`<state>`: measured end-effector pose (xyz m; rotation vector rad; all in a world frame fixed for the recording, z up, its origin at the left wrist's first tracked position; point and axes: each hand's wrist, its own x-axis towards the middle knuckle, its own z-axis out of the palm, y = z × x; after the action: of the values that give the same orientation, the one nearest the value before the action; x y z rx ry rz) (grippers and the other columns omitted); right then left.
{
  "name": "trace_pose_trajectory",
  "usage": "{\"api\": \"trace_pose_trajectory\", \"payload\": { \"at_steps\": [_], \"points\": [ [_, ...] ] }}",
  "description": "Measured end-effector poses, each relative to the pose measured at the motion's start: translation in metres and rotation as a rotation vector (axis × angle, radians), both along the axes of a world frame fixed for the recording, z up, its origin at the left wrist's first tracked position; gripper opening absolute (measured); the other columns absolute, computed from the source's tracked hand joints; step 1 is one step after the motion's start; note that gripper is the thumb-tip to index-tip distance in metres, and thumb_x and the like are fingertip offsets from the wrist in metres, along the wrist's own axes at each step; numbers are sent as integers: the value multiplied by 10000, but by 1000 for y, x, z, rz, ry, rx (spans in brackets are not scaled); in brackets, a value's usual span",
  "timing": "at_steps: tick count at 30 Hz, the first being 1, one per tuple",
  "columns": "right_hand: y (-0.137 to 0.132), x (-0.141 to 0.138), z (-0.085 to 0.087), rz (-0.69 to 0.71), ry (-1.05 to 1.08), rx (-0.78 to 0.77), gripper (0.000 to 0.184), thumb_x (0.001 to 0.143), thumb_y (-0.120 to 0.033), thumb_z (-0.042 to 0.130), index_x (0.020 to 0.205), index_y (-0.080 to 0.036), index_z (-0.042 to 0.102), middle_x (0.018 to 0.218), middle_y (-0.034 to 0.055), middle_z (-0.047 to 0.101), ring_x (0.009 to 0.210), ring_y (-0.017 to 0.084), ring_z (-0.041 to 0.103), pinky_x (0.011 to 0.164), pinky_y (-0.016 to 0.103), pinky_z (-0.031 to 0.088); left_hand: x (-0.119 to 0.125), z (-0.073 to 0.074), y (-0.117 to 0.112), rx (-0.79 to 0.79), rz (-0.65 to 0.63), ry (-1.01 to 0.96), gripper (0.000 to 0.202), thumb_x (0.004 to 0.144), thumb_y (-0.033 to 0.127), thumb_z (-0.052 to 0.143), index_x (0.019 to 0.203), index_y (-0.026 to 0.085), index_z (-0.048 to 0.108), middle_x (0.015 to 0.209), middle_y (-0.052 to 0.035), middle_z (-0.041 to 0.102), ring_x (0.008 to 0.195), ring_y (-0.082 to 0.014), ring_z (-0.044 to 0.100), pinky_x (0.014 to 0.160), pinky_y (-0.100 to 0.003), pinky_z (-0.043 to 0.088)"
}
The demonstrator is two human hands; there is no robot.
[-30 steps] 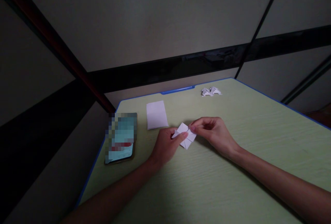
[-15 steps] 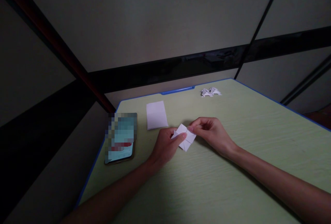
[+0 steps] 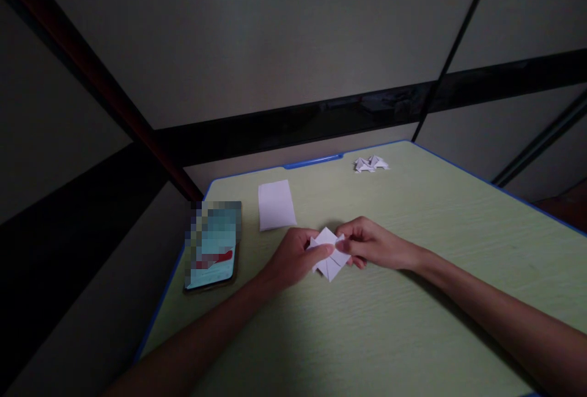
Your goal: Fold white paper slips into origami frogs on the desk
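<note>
A small piece of folded white paper (image 3: 328, 270), diamond-shaped with crease lines, is held between both hands just above the table. My left hand (image 3: 298, 257) grips its left side, the thumb lying flat across the front and the fingers behind. On the right side, my right hand (image 3: 369, 244) pinches the paper, its thumb near the middle and its fingers partly hidden behind the sheet. The two thumb tips nearly meet. Beyond the left hand, a stack of white paper (image 3: 276, 204) lies on the table.
The pale green table (image 3: 435, 213) has a blue edge. A phone (image 3: 215, 244) with a lit, partly blurred screen rests at the left. Folded white paper figures (image 3: 364, 165) sit near the back edge, by a blue strip (image 3: 314, 161). Panelled walls stand behind.
The folded paper has come slightly lower and nearer. My right hand has turned, its thumb now over the paper's front and its fingers lower behind it.
</note>
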<state>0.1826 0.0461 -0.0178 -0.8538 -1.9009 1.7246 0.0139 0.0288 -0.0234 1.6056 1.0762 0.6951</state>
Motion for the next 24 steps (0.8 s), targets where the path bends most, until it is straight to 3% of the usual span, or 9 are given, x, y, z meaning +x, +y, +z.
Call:
{"api": "trace_pose_trajectory", "payload": {
  "at_steps": [15,21,24],
  "points": [
    [10,12,-4,77,8,2,241,741,-219,448,522,-122,478,417,-59,454,340,11,335,343,148,238,-2,2,2,-19,-14,28,218,667,293,490,572,103,540,485,33,435,454,-64,363,437,-191,243],
    [10,12,-2,110,64,-121,177,723,-179,447,578,-108,520,492,-30,508,402,23,409,402,162,293,-2,0,3,-34,19,-10,222,665,300,498,601,99,567,505,14,493,467,-81,413,463,-200,288],
    [9,10,-2,60,178,-218,166,720,-216,461,611,-105,519,556,3,555,440,38,459,438,178,333,-2,-2,4,-39,84,-64,228,666,310,498,580,107,557,505,13,503,469,-82,423,466,-200,297]
  ]
}}
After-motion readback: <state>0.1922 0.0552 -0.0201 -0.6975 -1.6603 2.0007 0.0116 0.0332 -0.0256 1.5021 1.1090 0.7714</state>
